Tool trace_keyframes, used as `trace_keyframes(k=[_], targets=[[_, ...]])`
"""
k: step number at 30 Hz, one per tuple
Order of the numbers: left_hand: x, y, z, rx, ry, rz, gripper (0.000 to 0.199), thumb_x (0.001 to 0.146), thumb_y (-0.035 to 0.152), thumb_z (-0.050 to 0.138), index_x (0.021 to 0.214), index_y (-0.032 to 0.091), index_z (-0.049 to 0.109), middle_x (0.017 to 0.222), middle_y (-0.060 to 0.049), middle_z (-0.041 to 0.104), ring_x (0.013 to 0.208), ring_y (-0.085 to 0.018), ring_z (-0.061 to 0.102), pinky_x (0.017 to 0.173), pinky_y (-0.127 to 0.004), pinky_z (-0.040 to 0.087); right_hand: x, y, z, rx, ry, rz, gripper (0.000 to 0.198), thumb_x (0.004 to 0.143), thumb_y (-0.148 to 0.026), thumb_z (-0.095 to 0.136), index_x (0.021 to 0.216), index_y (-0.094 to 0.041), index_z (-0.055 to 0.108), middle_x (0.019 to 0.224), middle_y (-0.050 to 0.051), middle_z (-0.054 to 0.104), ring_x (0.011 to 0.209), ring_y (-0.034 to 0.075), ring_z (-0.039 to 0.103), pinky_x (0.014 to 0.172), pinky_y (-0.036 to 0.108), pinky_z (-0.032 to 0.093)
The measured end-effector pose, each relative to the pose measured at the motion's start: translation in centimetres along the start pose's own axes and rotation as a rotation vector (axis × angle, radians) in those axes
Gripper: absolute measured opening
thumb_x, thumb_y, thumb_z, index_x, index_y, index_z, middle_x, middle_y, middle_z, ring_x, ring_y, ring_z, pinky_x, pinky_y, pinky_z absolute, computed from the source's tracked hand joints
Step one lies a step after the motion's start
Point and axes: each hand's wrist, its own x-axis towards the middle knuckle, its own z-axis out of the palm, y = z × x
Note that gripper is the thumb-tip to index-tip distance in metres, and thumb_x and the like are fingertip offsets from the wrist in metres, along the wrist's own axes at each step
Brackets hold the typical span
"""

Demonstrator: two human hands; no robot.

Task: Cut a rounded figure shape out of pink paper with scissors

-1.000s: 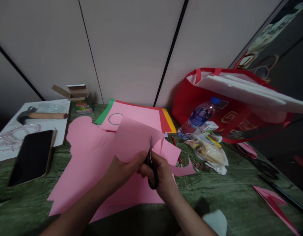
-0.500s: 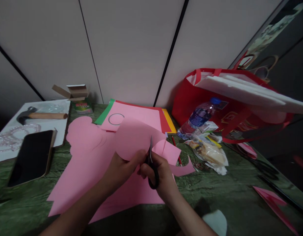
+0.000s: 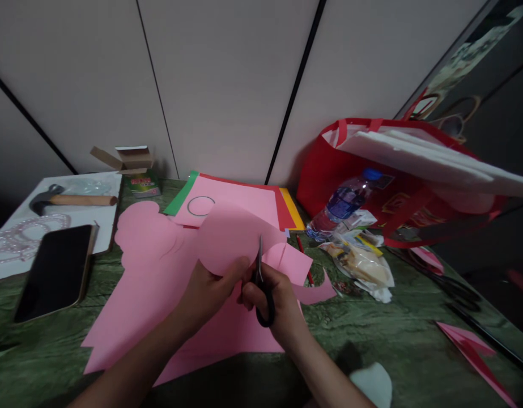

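Observation:
My left hand [image 3: 216,289] pinches the lower edge of a pink paper piece [image 3: 231,235] with a rounded outline, thumb on top. In my right hand [image 3: 276,294] is a pair of scissors [image 3: 265,303] with black handles, its blades pointing away from me at the right side of that paper. The blades look nearly closed. Both hands are close together above larger pink paper sheets [image 3: 151,306] spread on the table. A curved pink offcut [image 3: 316,292] lies just right of my right hand, beside a squarish pink piece [image 3: 301,263].
Left: a phone [image 3: 55,272], a hammer [image 3: 83,200], bead strings [image 3: 27,235] and a small open box [image 3: 140,178]. Behind: stacked coloured sheets [image 3: 253,198]. Right: a water bottle [image 3: 344,204], a red bag [image 3: 324,170], packaged food [image 3: 363,263], another pair of scissors [image 3: 456,292].
The held pink paper has turned slightly, its left edge shifting a little to the left. Both hands stay in almost the same place.

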Motion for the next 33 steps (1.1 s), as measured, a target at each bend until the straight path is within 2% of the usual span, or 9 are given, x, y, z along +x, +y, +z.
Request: trace_keyframes(k=[10,21,33], targets=[[0.12,0.68,-0.03,-0.087,-0.029,0.016,0.038,0.08,0.014,0.047,0.043,0.019,0.053,0.038,0.006,0.054,0.038,-0.007,0.052,0.041,-0.016,0.041,-0.01,0.02,0.12,0.012,0.012,0.005,0.012,0.069,-0.023,0.061,0.063,-0.019,0.051,0.048,-0.006,0.049,0.045,0.01,0.045,0.042,0.022,0.038],[0.27,0.11,-0.06,-0.169,-0.04,0.063,0.037,0.079,0.008,0.047,0.044,0.017,0.054,0.037,0.006,0.056,0.037,-0.005,0.052,0.038,-0.012,0.038,-0.05,0.14,-0.07,0.014,0.0,-0.006,0.016,0.07,-0.027,0.063,0.063,-0.018,0.052,0.048,-0.006,0.05,0.045,0.009,0.046,0.042,0.02,0.038],[0.21,0.22,-0.06,-0.177,-0.035,0.071,0.036,0.08,0.01,0.047,0.045,0.017,0.055,0.037,0.006,0.057,0.036,-0.005,0.053,0.037,-0.012,0.038,-0.03,-0.09,0.17,0.004,0.027,0.007,0.019,0.069,-0.03,0.064,0.061,-0.018,0.051,0.046,-0.006,0.048,0.043,0.009,0.046,0.041,0.02,0.037]])
